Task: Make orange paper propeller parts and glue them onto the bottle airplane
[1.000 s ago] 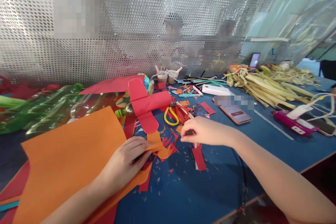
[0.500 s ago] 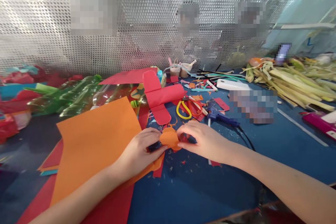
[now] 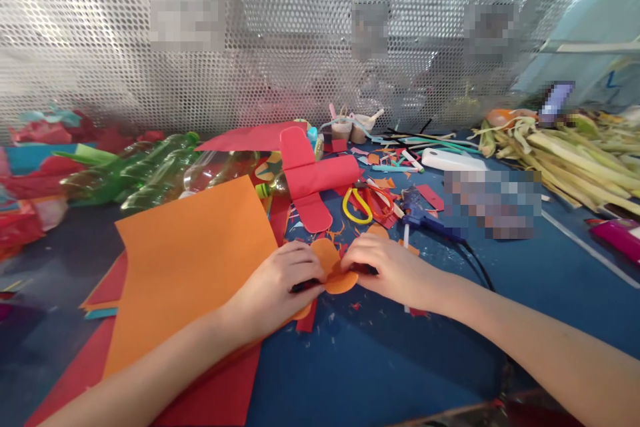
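Between my two hands is a small orange paper cutout (image 3: 327, 257) with rounded lobes, one of them bent toward me. My left hand (image 3: 280, 283) pinches its left side between thumb and fingers. On the other side, the closed fingertips of my right hand (image 3: 387, 267) grip it near its middle; they partly hide the paper. Another rounded orange piece (image 3: 379, 232) shows just behind my right knuckles. A large orange sheet (image 3: 195, 260) lies under and beside my left forearm, on top of red sheets (image 3: 210, 387). Beyond my hands sits a red paper airplane-like model (image 3: 320, 177).
Yellow-and-red-handled scissors (image 3: 357, 205) and a blue glue gun (image 3: 430, 223) with a black cord lie past my right hand. Green plastic bottles (image 3: 163, 177) stand back left, dried husks (image 3: 575, 160) far right. Paper scraps litter the blue table (image 3: 320, 373) before a perforated metal panel (image 3: 300, 33).
The orange cutout has been turned in my fingers, and a lobe now spreads toward me. My left hand has closed in on my right. The whole view has shifted slightly.
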A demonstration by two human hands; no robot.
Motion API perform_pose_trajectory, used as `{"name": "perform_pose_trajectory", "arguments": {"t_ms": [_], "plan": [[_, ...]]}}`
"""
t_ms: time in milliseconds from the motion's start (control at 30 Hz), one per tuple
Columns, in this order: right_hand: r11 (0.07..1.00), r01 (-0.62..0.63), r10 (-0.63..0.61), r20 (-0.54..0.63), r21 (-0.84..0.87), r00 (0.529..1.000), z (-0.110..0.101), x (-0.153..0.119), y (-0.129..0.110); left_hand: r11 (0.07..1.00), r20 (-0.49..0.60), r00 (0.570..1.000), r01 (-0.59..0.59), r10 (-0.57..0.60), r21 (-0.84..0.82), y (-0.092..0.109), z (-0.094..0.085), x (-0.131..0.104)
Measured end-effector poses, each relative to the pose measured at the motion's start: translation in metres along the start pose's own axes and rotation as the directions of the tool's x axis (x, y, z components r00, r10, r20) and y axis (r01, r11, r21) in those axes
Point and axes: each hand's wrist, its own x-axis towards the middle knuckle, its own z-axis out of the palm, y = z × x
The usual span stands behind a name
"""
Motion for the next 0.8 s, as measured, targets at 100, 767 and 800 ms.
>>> {"name": "perform_pose_trajectory", "arguments": {"t_ms": [100,767,800], "plan": [[1.000,-0.001,0.001,0.008,-0.022,1.000,0.000,-0.002,0.000,1.000,0.067,0.998,-0.016,0.017,-0.003,-0.002,-0.009,-0.001],[0.999,0.000,0.002,0.060,-0.038,0.998,-0.001,-0.004,-0.008,0.801,0.183,0.925,0.174,-0.332,0.573,-0.048,-0.075,-0.024],[0.999,-0.008,0.011,0.064,-0.042,0.998,-0.002,-0.004,-0.009,0.803,0.152,0.939,0.172,-0.309,0.571,-0.048,-0.077,-0.024]]}}
